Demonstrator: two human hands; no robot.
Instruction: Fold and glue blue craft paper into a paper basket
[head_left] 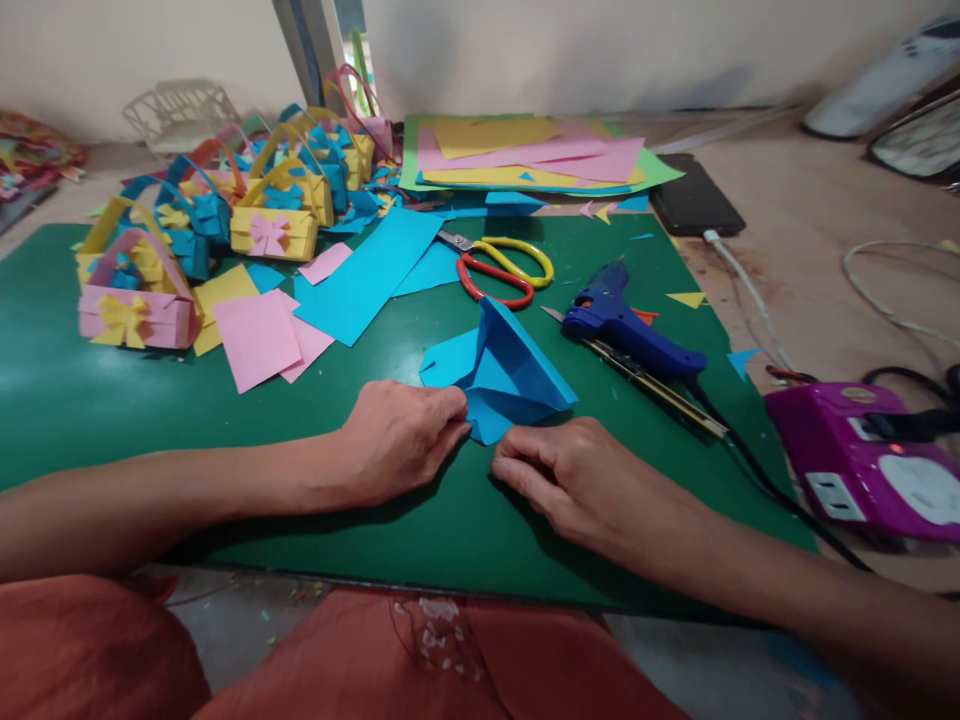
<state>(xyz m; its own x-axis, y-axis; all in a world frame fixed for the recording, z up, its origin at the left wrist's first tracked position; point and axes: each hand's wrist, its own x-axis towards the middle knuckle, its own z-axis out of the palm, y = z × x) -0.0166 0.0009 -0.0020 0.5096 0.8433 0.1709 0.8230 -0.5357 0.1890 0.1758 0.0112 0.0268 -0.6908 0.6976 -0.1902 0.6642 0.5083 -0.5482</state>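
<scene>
On the green mat, near its front edge, a folded blue paper lies between both hands. The left hand presses its fingertips on the paper's near left corner; the right hand, fingers curled together, touches its lower edge. Scissors and a blue glue gun lie just behind.

hands: two, left hand and right hand
folded blue paper: one
scissors: one pair
glue gun: one
craft knife: one
phone: one
purple power strip: one
paper baskets: too heaped to count, far left
</scene>
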